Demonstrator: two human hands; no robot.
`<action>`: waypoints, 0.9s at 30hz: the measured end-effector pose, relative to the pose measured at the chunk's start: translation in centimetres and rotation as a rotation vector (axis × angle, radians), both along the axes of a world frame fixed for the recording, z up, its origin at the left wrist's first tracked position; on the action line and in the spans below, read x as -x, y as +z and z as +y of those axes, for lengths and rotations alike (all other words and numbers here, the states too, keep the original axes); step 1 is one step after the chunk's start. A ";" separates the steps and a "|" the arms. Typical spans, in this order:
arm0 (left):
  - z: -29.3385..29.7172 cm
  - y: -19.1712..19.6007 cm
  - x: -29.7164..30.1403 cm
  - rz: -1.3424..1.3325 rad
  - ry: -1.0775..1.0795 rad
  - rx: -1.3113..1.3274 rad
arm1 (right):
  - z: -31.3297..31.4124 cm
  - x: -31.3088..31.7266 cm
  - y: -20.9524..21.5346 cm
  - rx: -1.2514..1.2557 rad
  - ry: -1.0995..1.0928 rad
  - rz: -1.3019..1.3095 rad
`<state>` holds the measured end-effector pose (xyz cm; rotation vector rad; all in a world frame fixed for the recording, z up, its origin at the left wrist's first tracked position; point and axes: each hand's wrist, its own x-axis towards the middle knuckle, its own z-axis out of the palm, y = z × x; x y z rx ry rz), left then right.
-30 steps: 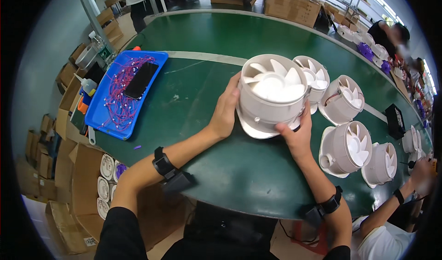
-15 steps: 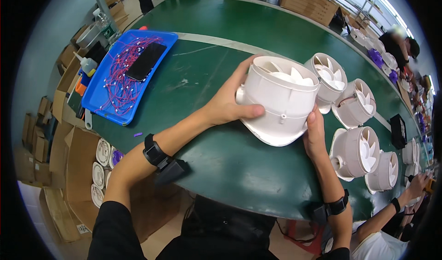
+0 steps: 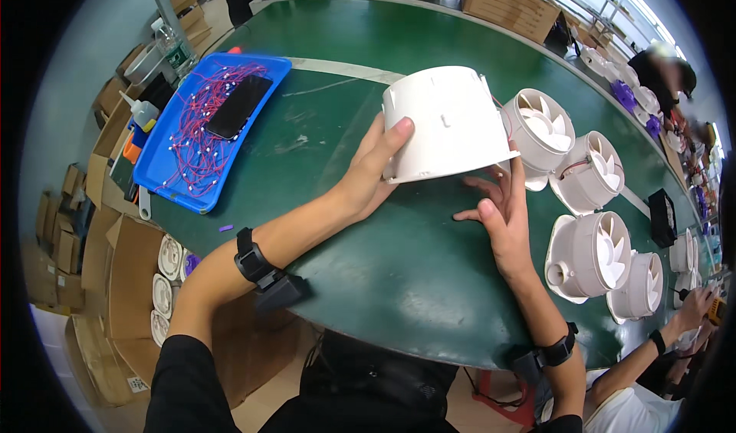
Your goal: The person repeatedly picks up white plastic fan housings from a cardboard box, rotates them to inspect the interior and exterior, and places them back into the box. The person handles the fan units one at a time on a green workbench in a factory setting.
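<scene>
The left hand [image 3: 368,176] grips the white fan housing [image 3: 448,122], fingers clamped on its rim, tilted above the green worktop [image 3: 383,279]. The right hand [image 3: 502,214], fingers spread loose, touches its edge at five o'clock.

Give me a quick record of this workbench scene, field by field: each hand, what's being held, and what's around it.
left hand: grips the side of the white fan housing, thumb on its wall
right hand: open under the housing's lower rim, fingers spread
housing pose: lifted off the green table, tipped on its side
to the right: row of white fan units with blades showing
to the left: blue tray with red wires and a dark phone
lower right: another person's hand
</scene>
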<state>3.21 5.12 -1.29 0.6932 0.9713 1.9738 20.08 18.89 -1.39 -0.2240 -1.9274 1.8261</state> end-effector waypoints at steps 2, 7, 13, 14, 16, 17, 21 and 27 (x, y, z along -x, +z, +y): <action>0.0 0.2 -0.5 0.087 0.067 0.030 | 0.1 -0.1 0.2 -0.034 -0.028 0.025; 0.2 -0.6 -0.8 0.364 0.159 0.042 | -0.7 0.2 0.4 -0.042 -0.033 0.168; 0.0 0.1 -0.8 0.428 0.041 0.007 | -0.8 0.2 0.5 -0.116 -0.136 0.237; -0.1 0.3 -0.8 0.404 0.009 -0.001 | -0.6 0.1 0.3 -0.123 -0.158 0.243; -0.2 0.5 -0.7 0.383 -0.035 -0.014 | -0.4 0.1 0.2 -0.124 -0.187 0.258; -0.2 0.5 -0.7 0.384 -0.047 -0.020 | -0.4 0.1 0.1 -0.118 -0.194 0.266; -0.3 0.9 -0.5 0.417 -0.085 -0.006 | -0.3 0.1 0.2 -0.165 -0.217 0.283; -0.1 0.3 -0.3 0.393 -0.093 0.014 | -0.3 0.1 0.1 -0.155 -0.179 0.227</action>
